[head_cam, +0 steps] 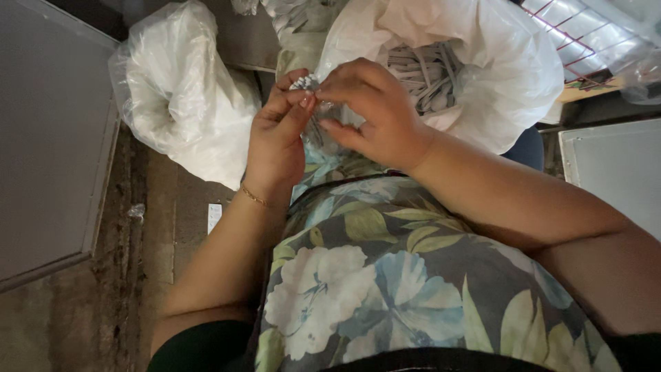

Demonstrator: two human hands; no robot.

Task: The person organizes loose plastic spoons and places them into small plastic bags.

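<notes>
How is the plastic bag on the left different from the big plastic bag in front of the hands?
The left bag is bunched shut, so its contents are hidden; the big bag gapes open, showing many pale flat strips. The left bag sits on the floor beside a grey panel; the big bag sits straight ahead, behind the right hand and left hand, which hold a small bundle. Both are whitish, crinkled, see-through plastic.

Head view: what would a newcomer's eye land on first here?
Both hands meet at top centre: the left hand and right hand pinch a small bundle of white sticks. Behind them an open white bag holds more grey-white strips; a floral garment fills the foreground.
</notes>
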